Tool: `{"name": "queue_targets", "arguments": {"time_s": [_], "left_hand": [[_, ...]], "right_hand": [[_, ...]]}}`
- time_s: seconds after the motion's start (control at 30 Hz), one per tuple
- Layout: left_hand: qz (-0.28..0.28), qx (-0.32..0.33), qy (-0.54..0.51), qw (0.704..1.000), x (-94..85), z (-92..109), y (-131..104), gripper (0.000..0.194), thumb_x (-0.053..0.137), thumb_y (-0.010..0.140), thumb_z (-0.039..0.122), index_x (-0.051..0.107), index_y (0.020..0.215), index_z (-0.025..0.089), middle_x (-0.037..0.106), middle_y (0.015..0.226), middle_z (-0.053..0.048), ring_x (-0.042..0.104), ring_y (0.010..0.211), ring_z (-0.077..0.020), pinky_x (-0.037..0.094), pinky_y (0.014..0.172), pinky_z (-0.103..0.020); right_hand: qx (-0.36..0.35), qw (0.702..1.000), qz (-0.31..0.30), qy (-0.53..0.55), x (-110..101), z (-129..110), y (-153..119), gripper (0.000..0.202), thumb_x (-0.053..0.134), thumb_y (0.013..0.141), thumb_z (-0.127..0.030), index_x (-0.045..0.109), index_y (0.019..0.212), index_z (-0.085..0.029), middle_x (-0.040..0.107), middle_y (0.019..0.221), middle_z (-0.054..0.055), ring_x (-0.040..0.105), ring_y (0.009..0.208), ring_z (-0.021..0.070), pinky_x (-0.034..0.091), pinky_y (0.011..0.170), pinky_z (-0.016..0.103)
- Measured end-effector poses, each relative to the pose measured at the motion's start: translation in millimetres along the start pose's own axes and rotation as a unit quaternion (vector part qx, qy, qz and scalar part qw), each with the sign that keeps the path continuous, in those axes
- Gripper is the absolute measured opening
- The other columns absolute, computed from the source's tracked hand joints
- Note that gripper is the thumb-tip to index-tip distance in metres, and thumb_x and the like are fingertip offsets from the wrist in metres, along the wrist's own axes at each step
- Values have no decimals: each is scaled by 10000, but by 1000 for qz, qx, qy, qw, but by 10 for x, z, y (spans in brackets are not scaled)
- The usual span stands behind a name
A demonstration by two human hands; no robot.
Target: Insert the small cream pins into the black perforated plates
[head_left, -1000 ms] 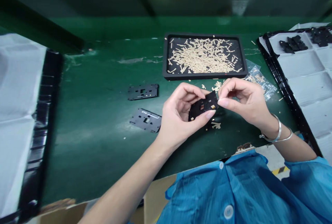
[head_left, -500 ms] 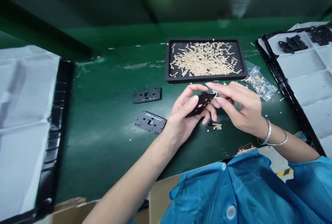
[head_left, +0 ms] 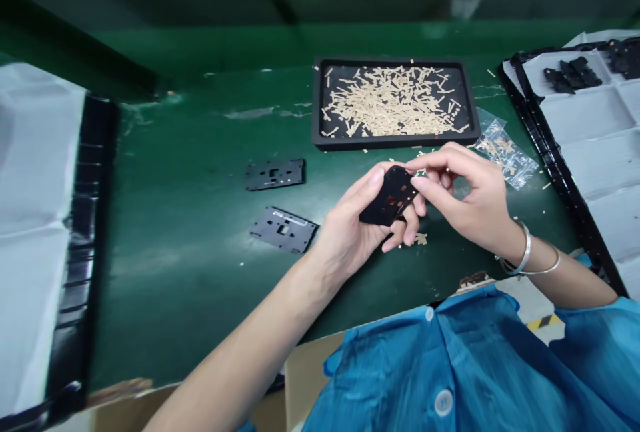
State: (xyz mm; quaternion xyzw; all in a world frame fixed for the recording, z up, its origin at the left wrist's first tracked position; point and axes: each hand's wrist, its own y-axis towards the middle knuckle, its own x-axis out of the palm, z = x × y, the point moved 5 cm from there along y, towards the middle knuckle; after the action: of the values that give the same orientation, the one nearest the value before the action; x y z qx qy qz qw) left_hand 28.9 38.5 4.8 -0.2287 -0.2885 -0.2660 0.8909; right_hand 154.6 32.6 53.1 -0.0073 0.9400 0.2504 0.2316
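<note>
A small black plate point(head_left: 387, 197) with cut-out holes is tilted in my left hand point(head_left: 361, 219), thumb on its near face and fingers behind it. My right hand point(head_left: 467, 185) has thumb and forefinger pinched at the plate's upper right edge; whatever lies between those fingertips is too small to make out. Two more black plates lie flat to the left, an upper one point(head_left: 275, 174) and a lower one point(head_left: 284, 229). Beyond my hands sits a black tray point(head_left: 395, 144) holding a heap of thin beige strips point(head_left: 395, 102). Some loose strips point(head_left: 421, 239) lie under my hands.
A clear plastic bag point(head_left: 509, 154) with beige pieces lies right of the tray. On the right, a black-edged, white-lined tray point(head_left: 580, 132) holds black parts point(head_left: 573, 75). Another white-lined tray point(head_left: 35, 152) stands at the left. The green tabletop point(head_left: 170, 252) spans between them.
The plate in my left hand has turned so its face shows more fully. My right fingertips have come from just off the plate onto its edge. The view has shifted slightly.
</note>
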Motion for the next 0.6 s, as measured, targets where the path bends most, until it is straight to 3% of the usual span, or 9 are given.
{"name": "queue_targets", "arguments": {"time_s": [0.2, 0.37, 0.6], "left_hand": [[-33, -49, -4, 998, 47, -67, -17, 357, 558, 874, 509, 574, 961, 163, 632, 646, -28, 514, 368, -94, 251, 284, -175], [-19, -50, 28, 998, 72, -80, -31, 346, 593, 850, 494, 546, 972, 174, 622, 627, -16, 501, 378, -89, 250, 296, -173], [-7, -30, 32, 999, 83, -101, -38, 308, 558, 876, 476, 498, 947, 183, 625, 630, -11, 502, 374, -85, 256, 304, -166]], "right_hand": [[106, 992, -26, 68, 40, 116, 30, 33, 691, 791, -209, 698, 796, -177, 542, 651, -32, 428, 557, 80, 370, 512, 236], [176, 973, -58, 136, 75, 185, 34, 127, 716, 766, -277, 652, 717, -179, 555, 639, -30, 465, 571, 83, 384, 493, 217], [196, 963, -55, 176, 105, 223, 10, 104, 662, 782, -236, 624, 706, -175, 597, 665, -18, 524, 607, 93, 425, 522, 222]]}}
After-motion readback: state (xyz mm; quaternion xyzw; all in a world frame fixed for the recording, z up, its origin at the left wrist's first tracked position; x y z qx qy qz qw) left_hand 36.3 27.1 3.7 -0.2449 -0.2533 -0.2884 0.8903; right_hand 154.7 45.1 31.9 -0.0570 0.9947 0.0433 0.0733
